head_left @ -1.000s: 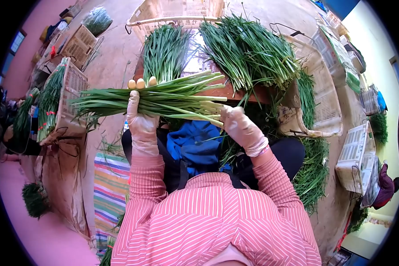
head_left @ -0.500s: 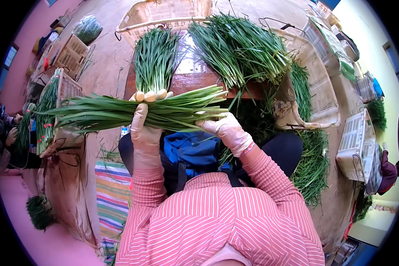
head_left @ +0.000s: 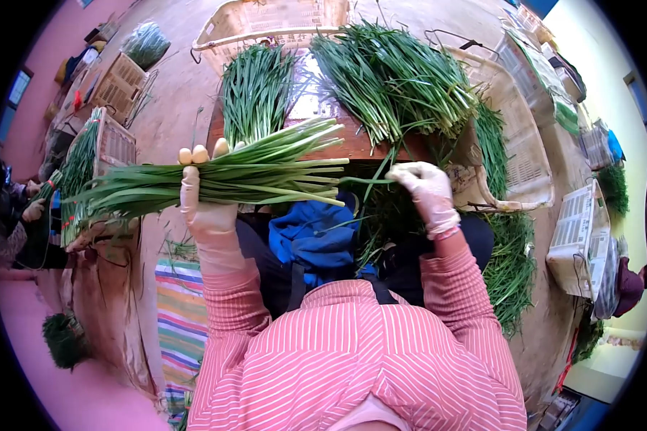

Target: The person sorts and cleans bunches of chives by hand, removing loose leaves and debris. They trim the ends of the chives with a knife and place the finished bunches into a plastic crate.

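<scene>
Chive bundle (head_left: 216, 179) lies crosswise above worktop (head_left: 352, 147) near edge. Left hand (head_left: 203, 208) grip clamped around bundle middle. Right hand (head_left: 430, 192) grip pinched on single stalk (head_left: 366, 180) beside cut ends.

Bare earthen floor (head_left: 172, 108), pink wall (head_left: 50, 43) at left, striped mat (head_left: 180, 309), woven baskets (head_left: 525, 144), daylight

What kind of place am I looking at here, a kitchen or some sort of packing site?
Most likely a produce sorting and bundling room, not a kitchen. Loose green stalks are heaped on a low wooden table, plastic crates ring the bare floor, and the left hand grips a gathered bunch.
</scene>
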`<state>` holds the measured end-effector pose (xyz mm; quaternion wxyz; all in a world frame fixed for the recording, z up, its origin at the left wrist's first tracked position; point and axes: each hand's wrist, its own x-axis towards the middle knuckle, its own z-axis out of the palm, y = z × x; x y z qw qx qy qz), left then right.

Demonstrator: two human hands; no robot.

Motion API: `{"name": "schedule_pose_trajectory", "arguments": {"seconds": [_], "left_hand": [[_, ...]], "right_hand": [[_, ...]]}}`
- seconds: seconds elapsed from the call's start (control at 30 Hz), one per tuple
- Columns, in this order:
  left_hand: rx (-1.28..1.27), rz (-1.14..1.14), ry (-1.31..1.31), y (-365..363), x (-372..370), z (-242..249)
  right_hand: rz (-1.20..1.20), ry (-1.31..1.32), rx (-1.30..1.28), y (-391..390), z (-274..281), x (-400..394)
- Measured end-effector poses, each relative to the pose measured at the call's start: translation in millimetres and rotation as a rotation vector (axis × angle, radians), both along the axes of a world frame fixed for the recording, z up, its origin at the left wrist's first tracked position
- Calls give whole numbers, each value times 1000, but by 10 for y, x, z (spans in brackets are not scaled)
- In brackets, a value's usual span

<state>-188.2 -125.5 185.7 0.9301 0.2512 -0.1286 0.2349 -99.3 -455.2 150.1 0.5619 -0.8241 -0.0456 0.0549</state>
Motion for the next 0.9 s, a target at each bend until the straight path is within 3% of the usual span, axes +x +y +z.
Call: {"name": "schedule_pose_trajectory", "arguments": {"seconds": [0.07, 0.13, 0.17, 0.2, 0.23, 0.27, 0.4, 0.53, 0.67, 0.87, 0.9], "left_hand": [[-18, 27, 1, 79, -4, -8], [-37, 40, 4, 98, -2, -33], [-72, 39, 32, 84, 0, -54], [-109, 36, 61, 62, 5, -85], [-111, 32, 62, 42, 19, -134], [-108, 11, 56, 25, 41, -187], [-115, -11, 93, -105, 66, -210], [-72, -81, -27, -174, 43, -111], [-95, -44, -58, -61, 32, -175], [-38, -108, -141, -124, 29, -93], [-8, -109, -145, -159, 25, -78]], "right_hand": [[61, 6, -662, -302, -10, 111], [-9, -341, -1271, -346, -102, 50], [-4, -573, -1066, -359, -182, 39], [135, -514, -664, -187, -2, 19], [270, -372, -323, -18, 201, -77], [276, 30, 56, 196, 429, -232], [391, 293, 531, 656, 500, -428], [366, 297, 613, 667, 362, -421], [144, 288, 614, 420, 324, -312], [501, 481, 308, 543, 682, -462], [478, 538, 415, 611, 689, -507]]}}
